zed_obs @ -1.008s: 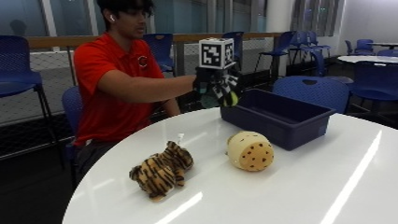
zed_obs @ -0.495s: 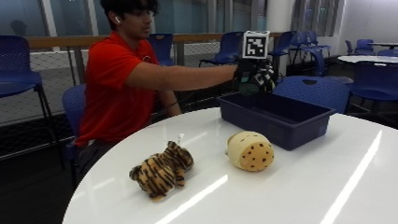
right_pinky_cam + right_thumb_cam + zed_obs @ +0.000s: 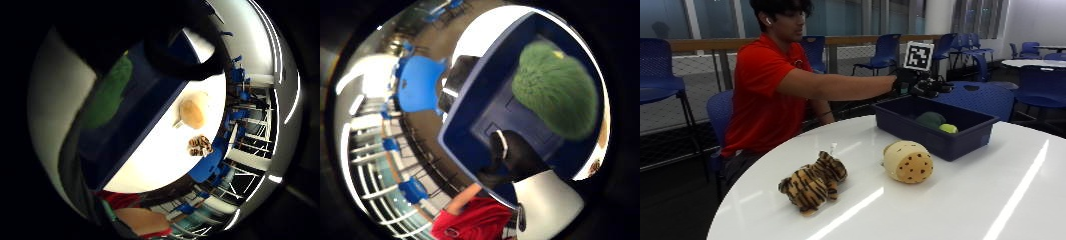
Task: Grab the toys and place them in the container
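In the outside view my gloved right hand (image 3: 923, 85) hovers above the far side of the dark blue container (image 3: 933, 137), holding nothing, with its fingers relaxed. A green plush toy (image 3: 931, 120) lies inside the container, below the hand. The thumb side palm view looks down on that green toy (image 3: 555, 90) on the container floor (image 3: 485, 125). On the white table in front of the container sit a yellow spotted plush (image 3: 907, 161) and a striped tiger plush (image 3: 813, 182). Both also show in the little finger side palm view, the yellow plush (image 3: 192, 111) and the tiger (image 3: 201, 145).
The round white table (image 3: 973, 210) has its edge near the tiger plush. Blue chairs (image 3: 986, 97) stand behind the container and around the room. The person sits at the table's far left side.
My hand moved right with the green toy, from beside the container to above it. The toy has left the hand and now lies in the container.
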Action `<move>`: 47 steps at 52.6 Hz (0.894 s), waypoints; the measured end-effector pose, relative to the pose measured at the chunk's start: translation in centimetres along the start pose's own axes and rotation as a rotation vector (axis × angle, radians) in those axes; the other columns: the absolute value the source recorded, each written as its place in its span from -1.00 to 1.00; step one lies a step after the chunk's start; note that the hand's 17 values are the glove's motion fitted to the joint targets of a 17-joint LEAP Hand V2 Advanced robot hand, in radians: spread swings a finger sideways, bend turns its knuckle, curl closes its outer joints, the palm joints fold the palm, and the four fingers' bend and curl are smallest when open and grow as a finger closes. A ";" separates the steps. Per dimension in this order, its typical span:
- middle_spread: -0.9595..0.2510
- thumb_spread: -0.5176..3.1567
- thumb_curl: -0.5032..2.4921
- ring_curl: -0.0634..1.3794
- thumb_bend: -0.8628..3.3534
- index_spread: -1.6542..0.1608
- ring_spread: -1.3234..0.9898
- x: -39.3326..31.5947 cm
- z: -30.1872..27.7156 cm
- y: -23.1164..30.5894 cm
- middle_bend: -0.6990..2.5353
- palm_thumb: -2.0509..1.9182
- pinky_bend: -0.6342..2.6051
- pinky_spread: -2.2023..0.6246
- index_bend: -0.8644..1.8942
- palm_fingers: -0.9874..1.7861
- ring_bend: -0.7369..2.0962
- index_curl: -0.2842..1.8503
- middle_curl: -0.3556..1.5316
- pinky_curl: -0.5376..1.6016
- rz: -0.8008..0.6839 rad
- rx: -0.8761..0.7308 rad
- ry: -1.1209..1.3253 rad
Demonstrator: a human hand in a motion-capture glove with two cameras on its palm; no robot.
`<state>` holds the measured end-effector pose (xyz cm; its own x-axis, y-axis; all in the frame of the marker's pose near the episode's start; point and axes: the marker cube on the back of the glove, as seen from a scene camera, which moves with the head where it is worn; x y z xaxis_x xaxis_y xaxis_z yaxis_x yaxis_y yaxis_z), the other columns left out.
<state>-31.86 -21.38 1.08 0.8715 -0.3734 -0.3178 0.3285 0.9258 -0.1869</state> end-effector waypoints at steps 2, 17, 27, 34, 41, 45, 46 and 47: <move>0.18 -0.12 -0.19 -0.51 -0.63 0.37 0.07 0.8 0.2 0.5 -0.51 0.20 0.06 0.50 -0.31 -0.49 -0.31 -0.19 -0.05 -0.10 -0.004 0.000 -0.014; 0.40 -0.09 -0.33 -0.59 -0.62 0.41 0.18 8.7 1.5 5.1 -0.50 0.04 -0.02 0.61 -0.25 -0.45 -0.38 -0.29 -0.21 -0.16 0.067 0.050 -0.167; 0.42 -0.10 -0.39 -0.62 -0.61 0.41 0.19 17.1 4.5 9.5 -0.50 0.01 -0.05 0.63 -0.25 -0.44 -0.38 -0.32 -0.27 -0.18 0.223 0.034 -0.183; 0.43 -0.12 -0.42 -0.65 -0.62 0.41 0.20 23.3 7.6 13.2 -0.50 0.00 0.00 0.65 -0.27 -0.42 -0.39 -0.35 -0.31 -0.17 0.329 0.002 -0.177; 0.44 -0.14 -0.44 -0.68 -0.63 0.41 0.21 27.8 9.4 16.3 -0.49 -0.01 0.05 0.66 -0.26 -0.42 -0.39 -0.37 -0.33 -0.15 0.426 0.008 -0.165; 0.44 -0.15 -0.46 -0.69 -0.63 0.41 0.21 30.1 10.3 17.9 -0.48 -0.01 0.04 0.66 -0.25 -0.41 -0.38 -0.38 -0.33 -0.15 0.477 -0.003 -0.163; 0.44 -0.16 -0.46 -0.70 -0.63 0.40 0.21 30.6 10.5 18.2 -0.48 -0.01 0.04 0.66 -0.25 -0.41 -0.38 -0.38 -0.33 -0.15 0.488 -0.007 -0.166; 0.44 -0.16 -0.46 -0.70 -0.63 0.40 0.21 31.0 10.7 18.5 -0.48 -0.01 0.04 0.66 -0.25 -0.41 -0.38 -0.38 -0.33 -0.15 0.498 -0.011 -0.169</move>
<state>5.15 -15.24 -2.29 0.9680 0.1273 -0.2162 -0.1437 0.9877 -0.0616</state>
